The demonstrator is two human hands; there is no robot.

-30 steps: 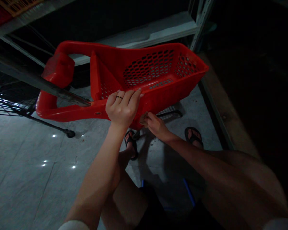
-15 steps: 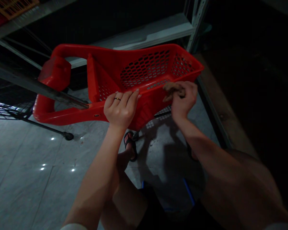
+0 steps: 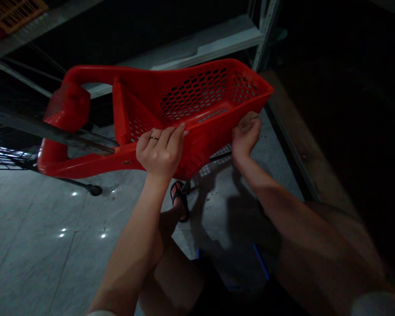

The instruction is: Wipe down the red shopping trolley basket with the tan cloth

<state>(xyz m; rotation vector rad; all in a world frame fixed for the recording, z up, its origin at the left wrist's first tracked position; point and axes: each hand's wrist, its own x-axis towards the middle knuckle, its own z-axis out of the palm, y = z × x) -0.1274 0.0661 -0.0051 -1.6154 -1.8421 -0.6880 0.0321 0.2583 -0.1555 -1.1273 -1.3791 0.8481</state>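
Note:
A red plastic shopping cart (image 3: 204,142) stands in front of me, with perforated walls and a loop handle at its left end. My left hand (image 3: 160,151), wearing a ring, is closed over the cart's near rim. A crumpled brown cloth (image 3: 249,122) is in my right hand (image 3: 246,139), whose fingers are closed on it. That hand presses the cloth against the outer face of the near side wall, below the rim toward the right end. Part of the cloth is hidden by the fingers.
Behind the cart runs a pale metal shelf (image 3: 224,41). A metal bar (image 3: 52,131) crosses the cart's handle end. At the left is a dark wire frame with a caster (image 3: 94,190). A yellow crate (image 3: 16,13) sits at upper left. Grey tiles (image 3: 29,237) cover the floor.
My right hand has moved the cloth from the near rim down onto the outer side wall. My left hand keeps its hold on the rim. The cart appears slightly farther left in view.

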